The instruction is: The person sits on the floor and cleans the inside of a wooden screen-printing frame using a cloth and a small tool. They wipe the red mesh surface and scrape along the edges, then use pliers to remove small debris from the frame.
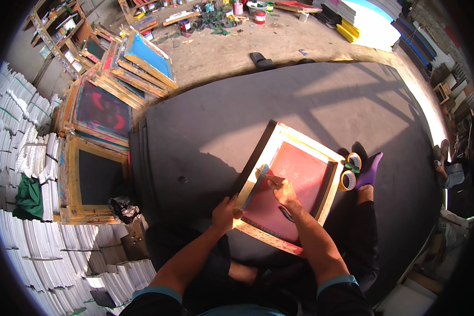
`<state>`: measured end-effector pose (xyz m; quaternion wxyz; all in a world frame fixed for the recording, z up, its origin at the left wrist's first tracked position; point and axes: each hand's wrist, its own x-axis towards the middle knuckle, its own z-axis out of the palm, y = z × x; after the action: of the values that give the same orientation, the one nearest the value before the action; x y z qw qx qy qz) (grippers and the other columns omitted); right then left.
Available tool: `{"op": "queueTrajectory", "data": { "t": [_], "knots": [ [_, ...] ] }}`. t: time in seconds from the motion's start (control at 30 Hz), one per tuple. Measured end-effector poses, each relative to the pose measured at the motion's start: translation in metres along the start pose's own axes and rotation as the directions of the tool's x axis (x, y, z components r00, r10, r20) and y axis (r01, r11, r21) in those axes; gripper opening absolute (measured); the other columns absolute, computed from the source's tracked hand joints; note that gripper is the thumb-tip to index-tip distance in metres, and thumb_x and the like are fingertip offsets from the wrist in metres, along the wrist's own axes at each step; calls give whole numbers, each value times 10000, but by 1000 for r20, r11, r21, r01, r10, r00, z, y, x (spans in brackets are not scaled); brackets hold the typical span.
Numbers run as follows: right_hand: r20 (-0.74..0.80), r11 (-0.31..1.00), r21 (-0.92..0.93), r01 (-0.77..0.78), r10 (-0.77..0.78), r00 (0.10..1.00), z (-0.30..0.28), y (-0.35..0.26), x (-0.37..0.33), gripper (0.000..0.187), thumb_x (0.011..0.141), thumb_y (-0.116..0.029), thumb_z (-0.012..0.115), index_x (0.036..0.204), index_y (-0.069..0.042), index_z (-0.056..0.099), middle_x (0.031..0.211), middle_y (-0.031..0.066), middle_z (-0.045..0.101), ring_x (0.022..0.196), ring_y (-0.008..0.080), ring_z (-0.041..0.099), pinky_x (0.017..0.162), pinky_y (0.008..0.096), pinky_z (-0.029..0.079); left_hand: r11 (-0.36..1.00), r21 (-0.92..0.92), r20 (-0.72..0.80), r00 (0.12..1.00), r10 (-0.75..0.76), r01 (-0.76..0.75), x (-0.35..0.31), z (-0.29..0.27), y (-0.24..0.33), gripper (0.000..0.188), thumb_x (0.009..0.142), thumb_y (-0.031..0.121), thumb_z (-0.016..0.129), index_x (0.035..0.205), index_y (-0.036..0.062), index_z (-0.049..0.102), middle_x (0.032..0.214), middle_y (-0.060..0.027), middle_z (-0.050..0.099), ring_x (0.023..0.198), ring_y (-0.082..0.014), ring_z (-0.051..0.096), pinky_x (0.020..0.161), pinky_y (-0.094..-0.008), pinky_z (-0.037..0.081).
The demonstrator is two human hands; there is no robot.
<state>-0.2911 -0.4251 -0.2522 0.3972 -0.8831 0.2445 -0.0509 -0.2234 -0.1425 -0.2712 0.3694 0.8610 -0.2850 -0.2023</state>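
Observation:
A wooden screen-printing frame (325, 206) with red mesh (295, 181) lies tilted before me, resting over my legs and the dark mat. My left hand (226, 214) is closed around its lower left edge. Over the mesh, my right hand (283, 191) is closed on a thin brownish tool (268, 178); its tip points at the frame's left inner edge, and its kind is unclear. A bluish strip (254, 185) runs along that edge. Close below my right wrist shows a small dark curved object (286, 214). Two yellow tape rolls (347, 180) stand beside the frame's right corner.
A large dark foam mat (205, 116) spreads beneath me. Several more screen frames (100, 113) lean at left, near stacks of white sheets (37, 242). Paint cans (259, 18) stand at the back, and foam sheets (371, 23) at the far right. My foot (365, 195) is beside the rolls.

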Motion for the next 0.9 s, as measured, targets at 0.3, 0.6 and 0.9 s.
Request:
{"op": "queueTrajectory", "data": {
  "t": [0.3,0.6,0.9],
  "knots": [
    [64,992,121,-27,19,998,-12,-23,-3,326,1071,-189,649,1372,-85,713,1095,184,797,1033,247,751,918,387,583,975,202,-69,991,111,-95,-4,-17,23,747,834,303,830,1499,100,555,1113,-150,643,985,-371,693,824,-469,586],
    [44,994,-108,34,-29,999,-6,-32,-10,322,1063,-240,630,1371,-184,707,1060,214,769,1000,349,749,874,470,594,985,169,-41,998,43,-35,-8,-26,24,738,832,248,832,1503,88,570,1124,-156,656,1008,-369,686,865,-440,577],
    [-13,961,268,73,-72,997,-2,8,2,312,1072,-213,639,1324,-56,735,931,86,749,808,226,724,770,376,580,988,150,-7,999,47,-45,-1,-14,24,742,840,296,825,1500,93,555,1161,-165,645,1035,-384,682,858,-474,579]
  ]
}}
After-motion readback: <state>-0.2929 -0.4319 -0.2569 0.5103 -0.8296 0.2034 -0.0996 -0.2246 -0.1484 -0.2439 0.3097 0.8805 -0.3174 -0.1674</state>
